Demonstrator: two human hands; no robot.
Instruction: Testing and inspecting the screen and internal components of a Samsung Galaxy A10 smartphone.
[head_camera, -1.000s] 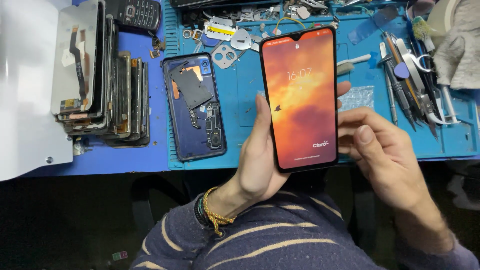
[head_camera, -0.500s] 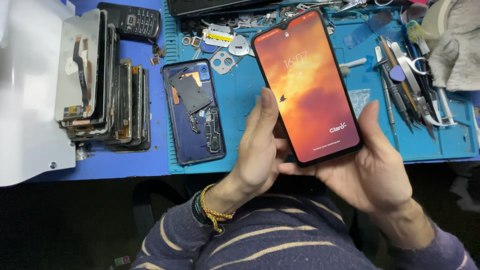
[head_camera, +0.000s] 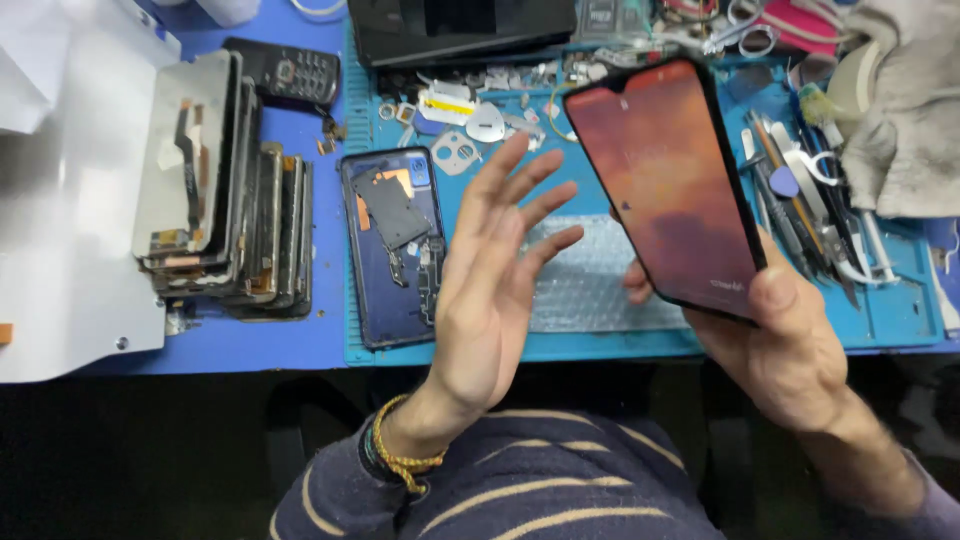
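right hand (head_camera: 790, 350) grips the lit smartphone (head_camera: 665, 185) by its lower end, long axis tilted up-left; left hand (head_camera: 490, 290) spread open, empty, just beside its left.

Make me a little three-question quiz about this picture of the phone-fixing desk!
1. True or false: the right hand holds the phone with the lit orange screen.
2. What is the left hand doing? A) gripping a screwdriver B) open with fingers spread, holding nothing C) lying flat on the mat
3. Fill in: the opened phone with its insides showing lies on the ____ mat, between the stack of old screens and the left hand.

Key: 1 true; 2 B; 3 blue.
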